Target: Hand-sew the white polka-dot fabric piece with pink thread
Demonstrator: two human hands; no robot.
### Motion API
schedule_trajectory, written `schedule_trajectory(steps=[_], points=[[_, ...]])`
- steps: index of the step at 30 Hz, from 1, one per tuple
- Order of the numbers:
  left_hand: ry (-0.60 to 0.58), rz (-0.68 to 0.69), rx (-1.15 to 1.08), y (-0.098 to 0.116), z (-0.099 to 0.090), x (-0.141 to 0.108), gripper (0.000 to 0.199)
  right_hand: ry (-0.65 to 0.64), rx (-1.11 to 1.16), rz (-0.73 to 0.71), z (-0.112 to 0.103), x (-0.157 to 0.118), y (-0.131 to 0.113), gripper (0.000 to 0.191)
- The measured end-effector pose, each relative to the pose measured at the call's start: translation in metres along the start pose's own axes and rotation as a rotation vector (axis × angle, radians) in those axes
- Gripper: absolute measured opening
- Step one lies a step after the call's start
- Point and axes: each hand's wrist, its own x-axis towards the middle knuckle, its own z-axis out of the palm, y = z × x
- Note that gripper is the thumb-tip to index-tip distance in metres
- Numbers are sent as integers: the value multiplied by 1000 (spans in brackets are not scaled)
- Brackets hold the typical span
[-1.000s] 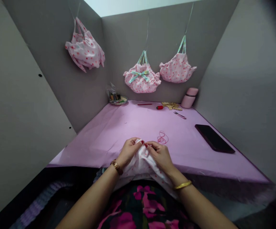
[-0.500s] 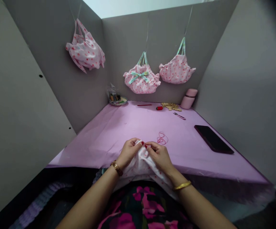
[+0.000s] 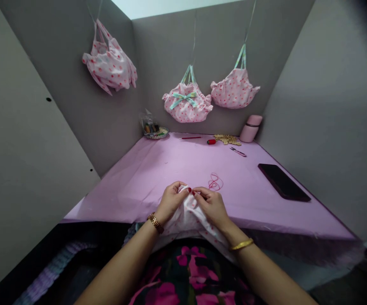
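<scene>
Our left hand [image 3: 171, 201] and right hand [image 3: 213, 206] pinch polka-dot fabric [image 3: 187, 217] near red thread [image 3: 214, 184]; likely hand-stitching, we next need steady tension.

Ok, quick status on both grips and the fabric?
Left grip and right grip pinching polka-dot fabric. Looped red thread lying just beyond right grip. Nothing visibly blocking either.
</scene>
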Motion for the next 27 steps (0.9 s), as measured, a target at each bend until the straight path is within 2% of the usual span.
schedule_trajectory(steps=[9,27], points=[[-21,-10,37,-2,-2,0,15,-11,-16,-5,0,-1,2,23],[-79,-82,-107,-2,-3,1,20,-44,101,-3,-4,1,3,23]])
